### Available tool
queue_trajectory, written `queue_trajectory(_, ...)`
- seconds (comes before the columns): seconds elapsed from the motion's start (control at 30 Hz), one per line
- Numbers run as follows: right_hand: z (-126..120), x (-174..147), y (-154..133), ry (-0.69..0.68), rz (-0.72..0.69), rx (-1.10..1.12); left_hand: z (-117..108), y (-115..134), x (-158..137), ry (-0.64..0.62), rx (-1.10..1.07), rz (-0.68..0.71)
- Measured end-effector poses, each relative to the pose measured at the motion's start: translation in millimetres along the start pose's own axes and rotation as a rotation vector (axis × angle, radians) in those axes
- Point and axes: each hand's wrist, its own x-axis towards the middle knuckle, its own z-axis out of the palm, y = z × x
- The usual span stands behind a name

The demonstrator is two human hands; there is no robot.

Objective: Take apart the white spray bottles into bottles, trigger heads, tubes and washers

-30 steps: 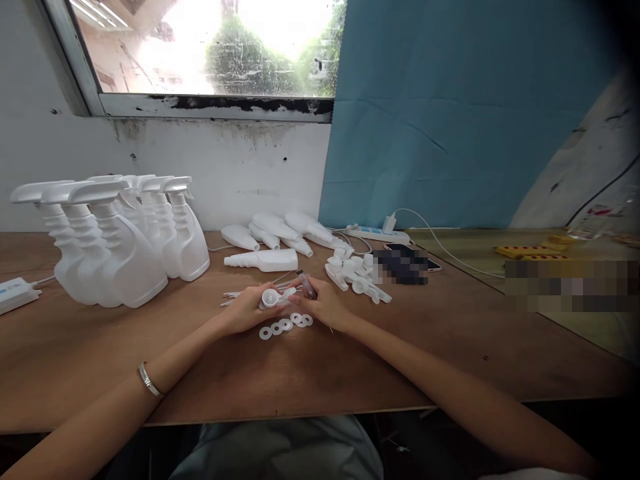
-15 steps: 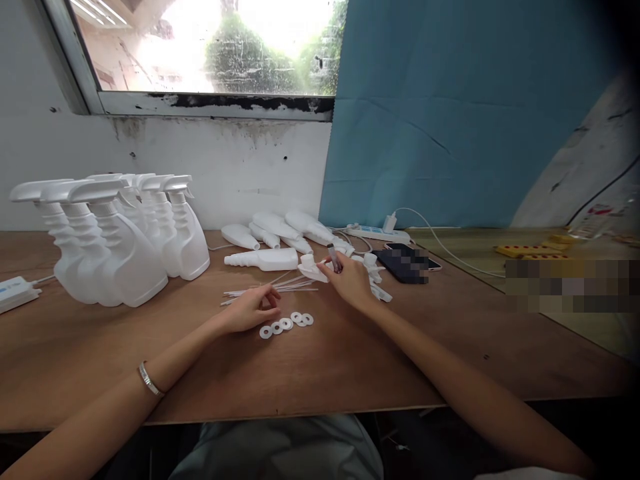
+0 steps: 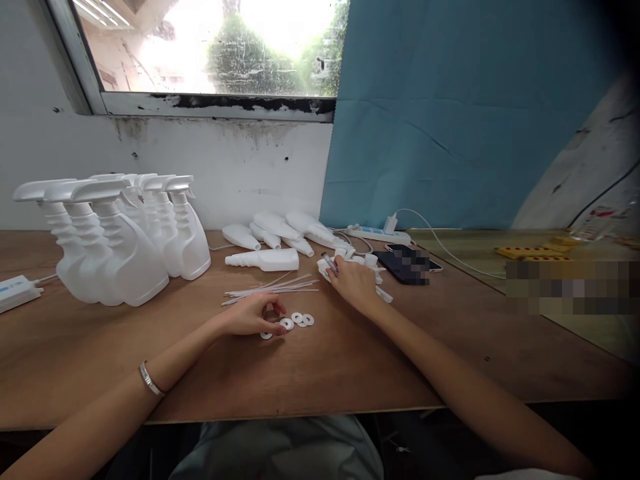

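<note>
My left hand (image 3: 255,313) is over the row of flat white washers (image 3: 307,320), palm down. Its thumb and curled fingers are apart, and the thumb tip is at the washers, partly covering them. My right hand (image 3: 356,285) grips a short grey pen-like stick (image 3: 330,263), tilted to the left; its exact kind does not show. Under and around that hand lie white spray trigger heads (image 3: 384,295), partly hidden by the fingers. Thin white dip tubes (image 3: 273,289) lie in a loose bunch between my hands.
Several assembled white spray bottles (image 3: 133,260) stand at the left. Bottles without heads (image 3: 270,260) lie along the wall. Phones (image 3: 403,265) and a power strip (image 3: 380,233) with a cable are at the right rear. Another white power strip (image 3: 17,292) lies far left.
My left hand has moved down and slightly right onto the washers, its fingers spreading. My right hand has lowered a little to the right, and the stick has tipped from near upright to leaning left.
</note>
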Motion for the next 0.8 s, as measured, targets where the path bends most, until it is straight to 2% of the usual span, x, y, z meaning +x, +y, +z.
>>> queue_trajectory(0.3, 4.5, -0.7, -1.4, -0.026, 0.022, -0.010, 0.6, -2.8, 0.6, -0.044, -0.034, -0.003)
queue_trajectory(0.8, 5.5, -3.5, -2.9, -0.044, -0.041, -0.017, 3.1, -5.4, 1.8, -0.031, -0.014, -0.055)
